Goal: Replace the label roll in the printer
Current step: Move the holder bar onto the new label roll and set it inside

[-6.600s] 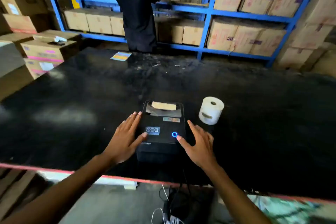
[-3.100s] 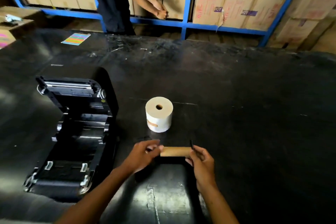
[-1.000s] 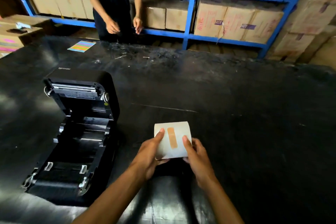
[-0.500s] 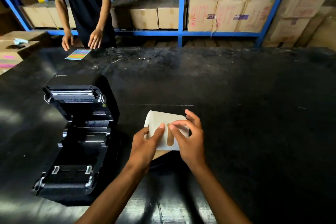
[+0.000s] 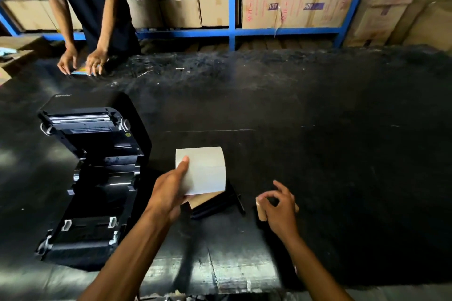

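Head camera looks down on a black table (image 5: 318, 154). At nine o'clock sits the printer (image 5: 90, 178), lid thrown back, its bay bare so a roll can drop in. Near centre, the left hand (image 5: 168, 193) grips the new label roll (image 5: 203, 170) from its near side, thumb on the face, held on its side, probably to line it up with the bay. At four o'clock the right hand (image 5: 278, 205) curls loosely over a brown cardboard piece (image 5: 260, 210), fingers half closed, apparently setting it aside. A black spindle (image 5: 220, 204) lies just below the roll. Wide bare tabletop spreads toward three o'clock; the near edge runs close under both forearms.
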Available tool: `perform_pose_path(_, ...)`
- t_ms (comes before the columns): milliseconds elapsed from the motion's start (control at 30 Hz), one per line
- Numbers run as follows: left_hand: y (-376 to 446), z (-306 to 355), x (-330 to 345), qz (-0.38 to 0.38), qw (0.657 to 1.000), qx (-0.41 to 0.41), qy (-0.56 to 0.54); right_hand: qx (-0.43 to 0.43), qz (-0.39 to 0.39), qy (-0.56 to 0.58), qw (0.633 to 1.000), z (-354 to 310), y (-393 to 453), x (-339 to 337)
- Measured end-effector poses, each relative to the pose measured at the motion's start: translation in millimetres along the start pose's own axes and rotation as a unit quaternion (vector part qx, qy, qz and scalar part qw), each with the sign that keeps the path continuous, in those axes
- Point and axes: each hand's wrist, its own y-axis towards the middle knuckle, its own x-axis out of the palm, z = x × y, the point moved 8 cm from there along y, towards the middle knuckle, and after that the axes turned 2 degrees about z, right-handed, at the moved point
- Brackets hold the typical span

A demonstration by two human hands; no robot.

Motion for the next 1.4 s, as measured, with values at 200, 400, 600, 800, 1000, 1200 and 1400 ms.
perform_pose_path(200, -2, -5, -14, 0.014, 1.000, -0.008, -0.010, -0.034, -0.022, -0.141, 0.989, 23, 6, 17)
perform_pose_path(400, -1, -9, -32, 0.026, 0.999, -0.001, -0.025, -0.053, -0.086, -0.204, 0.974, -13, 28, 41)
perform_pose_path(600, -1, -20, -49, 0.022, 0.997, -0.032, -0.072, -0.069, -0.124, -0.176, 0.974, -30, 10, 75)
perform_pose_path(800, 6, -27, -62, -0.019, 0.986, -0.058, -0.158, 0.027, -0.095, 0.152, 0.983, -38, 26, 24)
perform_pose_path(1000, 6, -26, -56, -0.052, 0.981, -0.057, -0.181, 0.121, -0.019, 0.377, 0.918, -53, 36, -6)
perform_pose_path(1200, 0, -27, -40, -0.083, 0.980, -0.052, -0.175, 0.085, 0.022, 0.406, 0.910, -68, 22, 6)
perform_pose_path(1400, -8, -12, -38, -0.082, 0.986, -0.015, -0.147, -0.112, 0.077, 0.326, 0.936, -111, 4, -26)
